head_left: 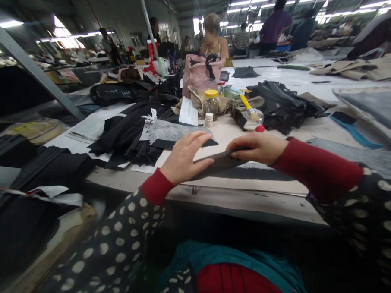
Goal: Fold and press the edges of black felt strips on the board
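My left hand (184, 157) lies on a narrow dark strip of material (219, 161) at the near edge of the worktable (245, 196), fingers stretched out flat along it. My right hand (255, 148) is closed over the strip's other end, pinching it against the table. Both sleeves are dark with white dots and red cuffs. The strip runs between the two hands, and each hand hides part of it.
Heaps of black cut pieces (127, 135) lie to the left and more (281, 105) at the back right. A yellow-lidded jar (211, 103), a small white bottle (208, 119) and a brush (249, 108) stand behind my hands. A person (215, 39) sits across the table.
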Demonstrator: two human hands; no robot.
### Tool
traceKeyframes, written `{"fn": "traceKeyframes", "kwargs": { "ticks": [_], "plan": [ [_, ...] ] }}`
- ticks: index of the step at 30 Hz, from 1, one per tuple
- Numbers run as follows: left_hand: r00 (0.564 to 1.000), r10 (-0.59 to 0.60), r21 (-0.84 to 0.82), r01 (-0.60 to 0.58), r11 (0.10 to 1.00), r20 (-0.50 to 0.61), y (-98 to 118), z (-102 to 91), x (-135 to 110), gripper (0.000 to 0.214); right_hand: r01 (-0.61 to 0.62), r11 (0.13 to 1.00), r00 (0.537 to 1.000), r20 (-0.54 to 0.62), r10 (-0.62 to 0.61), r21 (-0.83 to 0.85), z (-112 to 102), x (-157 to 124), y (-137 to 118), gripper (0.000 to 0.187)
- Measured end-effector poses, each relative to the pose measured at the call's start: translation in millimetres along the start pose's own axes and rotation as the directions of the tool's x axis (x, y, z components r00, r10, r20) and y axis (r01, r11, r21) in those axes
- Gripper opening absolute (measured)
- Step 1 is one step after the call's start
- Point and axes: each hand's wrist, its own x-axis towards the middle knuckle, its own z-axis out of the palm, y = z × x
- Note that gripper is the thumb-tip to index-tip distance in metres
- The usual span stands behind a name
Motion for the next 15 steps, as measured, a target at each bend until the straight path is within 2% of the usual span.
{"fn": "traceKeyframes", "kwargs": {
  "ticks": [2,4,5,8,11,12,15],
  "plan": [
    [0.971,-0.079,-0.133,0.111,0.985,0.226,-16,-10.9,5,0.046,0.027,0.999,0.997,-0.075,-0.029,-0.034,-10,-15,6,0.032],
    [0.899,-0.120,-0.225,0.231,0.946,0.420,-31,-13.8,6,0.037,-0.015,1.000,0.992,-0.126,0.012,-0.025,-19,-30,18,0.041],
    [0.872,-0.141,-0.257,0.287,0.923,0.470,-38,-12.2,5,0.034,-0.054,0.998,0.990,-0.133,0.053,-0.009,-22,-37,27,0.045],
    [0.833,-0.197,-0.384,0.431,0.817,0.517,-51,1.9,-1,0.038,-0.207,0.977,0.975,-0.077,0.210,0.050,-24,-57,56,0.054],
    [0.804,-0.201,-0.504,0.523,0.687,0.559,-55,20.7,-4,0.042,-0.324,0.943,0.945,-0.019,0.326,0.082,-18,-71,78,0.057],
    [0.799,-0.199,-0.522,0.536,0.663,0.567,-54,26.2,-4,0.042,-0.351,0.934,0.934,-0.047,0.354,0.071,-17,-75,83,0.056],
    [0.794,-0.202,-0.540,0.552,0.635,0.574,-53,37.8,0,0.040,-0.409,0.912,0.889,-0.227,0.398,-0.004,-15,-81,90,0.051]
  ]
}}
